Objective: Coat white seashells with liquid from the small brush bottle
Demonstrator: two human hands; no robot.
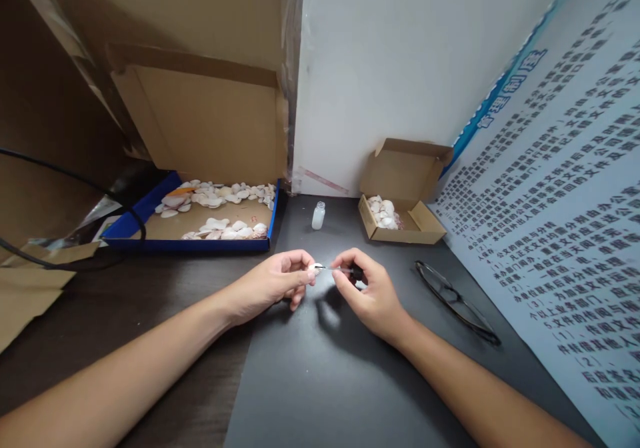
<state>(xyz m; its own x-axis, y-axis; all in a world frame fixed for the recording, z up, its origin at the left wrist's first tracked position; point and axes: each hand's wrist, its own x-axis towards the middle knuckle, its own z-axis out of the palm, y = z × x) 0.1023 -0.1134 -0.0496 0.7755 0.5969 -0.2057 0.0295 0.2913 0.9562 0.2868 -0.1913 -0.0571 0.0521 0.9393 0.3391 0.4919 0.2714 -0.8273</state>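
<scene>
A small white seashell [316, 269] is pinched between the thumb and fingers of my left hand [285, 278]. My right hand [367, 295] grips a thin brush [336, 269] with a black cap-like end partly hidden by the fingers. The dark tip of the brush meets the shell, or lies right beside it; I cannot tell which. Both hands are held over the dark mat [310, 381]. Beyond them stands an uncapped small bottle [318, 217] with whitish contents.
At the back left, a blue-edged cardboard box [165, 243] has its lid raised and many shells inside. A smaller brown box [407, 236] with shells stands at the back right. Glasses [457, 301] lie right of my right hand. A black cable [100, 191] loops at the left.
</scene>
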